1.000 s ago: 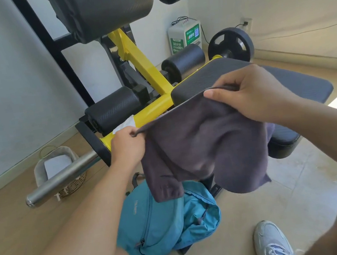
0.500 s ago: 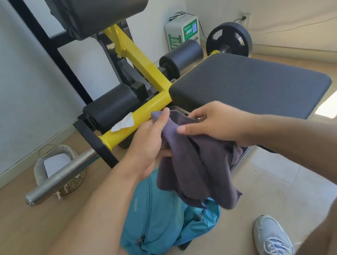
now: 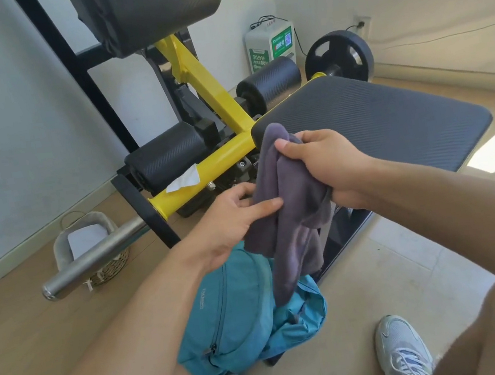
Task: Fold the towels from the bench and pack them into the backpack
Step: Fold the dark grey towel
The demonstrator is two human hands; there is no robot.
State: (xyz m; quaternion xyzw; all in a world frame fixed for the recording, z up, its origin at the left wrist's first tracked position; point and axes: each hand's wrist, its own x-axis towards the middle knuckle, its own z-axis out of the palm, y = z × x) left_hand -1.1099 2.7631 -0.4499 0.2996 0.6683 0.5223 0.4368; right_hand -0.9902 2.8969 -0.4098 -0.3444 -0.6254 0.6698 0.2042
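A dark grey towel [image 3: 290, 222] hangs bunched lengthwise in front of me. My right hand [image 3: 327, 165] grips its upper part from the right, thumb on top. My left hand [image 3: 232, 222] lies against the towel's left side with the fingers stretched flat on the cloth. The towel's lower end dangles over the teal backpack [image 3: 240, 311], which sits on the floor between my legs. The black padded bench [image 3: 375, 121] behind the towel carries no other towel that I can see.
The bench's yellow frame [image 3: 205, 174] bears a white tissue [image 3: 184, 177]. A steel bar [image 3: 95, 260] sticks out left, over a wicker basket [image 3: 86, 245]. A weight plate [image 3: 339, 56] and a white-green box [image 3: 270, 44] stand by the wall. My sneakers [image 3: 401, 351] rest on the floor.
The towel was spread wide between both hands; now it is gathered into a narrow hanging bundle. My hands came together and lower, and the left hand slid down its side.
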